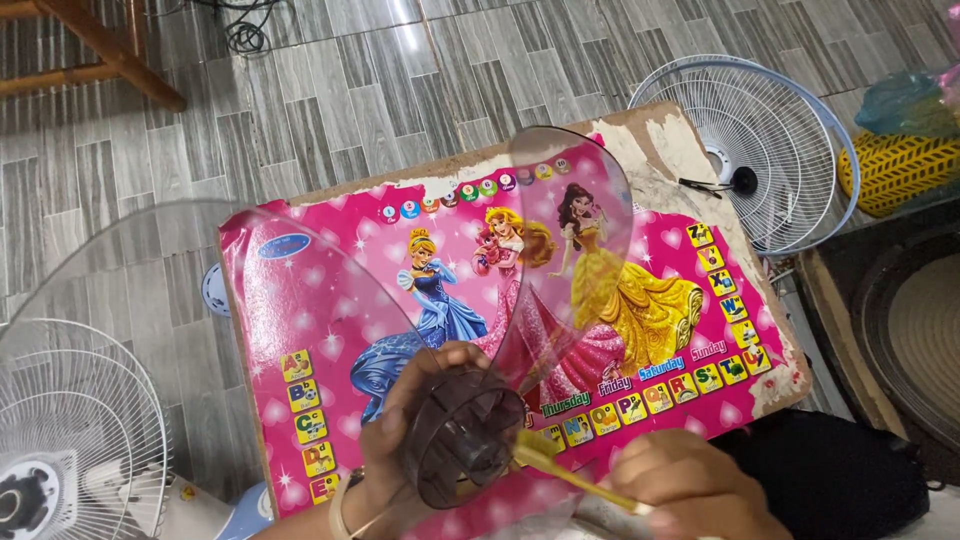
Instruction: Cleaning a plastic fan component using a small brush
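The left hand [400, 450] grasps the hub of a clear plastic fan blade [465, 440], fingers wrapped around the dark, ribbed centre, with the hub's open side facing the camera. 2 transparent blades are visible: 1 rises up and to the right, and 1 sweeps out to the left. The right hand [690, 485] is closed around a thin yellow brush [570, 472], its tip touching the lower right rim of the hub. Whether the brush carries bristles at that end cannot be told. The fan blade is held above a pink board [310, 300] printed with 3 cartoon figures in long dresses and rows of small coloured squares; the board lies on a grey tiled floor [400, 90]. A white fan grille [760, 150] with a blue rim lies just beyond the board's upper right corner. A second white grille [70, 420] sits at the lower left, near the board's left edge. A wooden frame [100, 50] stands at the upper left, well apart from both hands.
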